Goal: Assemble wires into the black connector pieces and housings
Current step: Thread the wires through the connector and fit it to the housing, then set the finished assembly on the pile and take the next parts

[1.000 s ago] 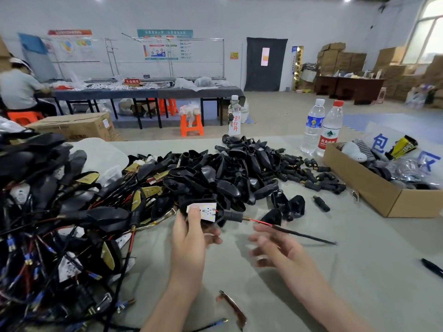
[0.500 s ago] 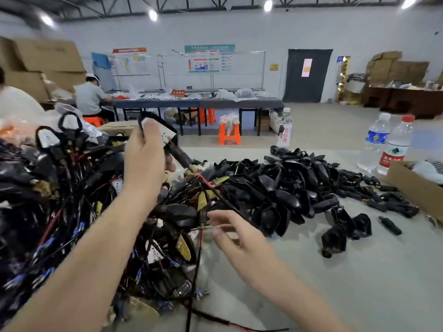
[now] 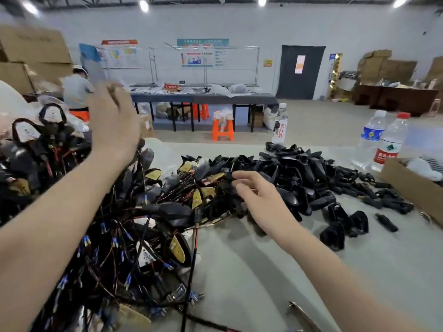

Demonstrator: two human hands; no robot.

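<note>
housings pile (image 3: 294,173) | just beside right hand (image 3: 259,200) | left hand (image 3: 112,123) above wires (image 3: 119,236)

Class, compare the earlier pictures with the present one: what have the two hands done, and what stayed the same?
The left hand carried its wired housing up to the left pile and let go; it is now open above it. The right hand moved forward to the loose black housings; whether it grips one is unclear. Bottles and cardboard box stayed.
</note>
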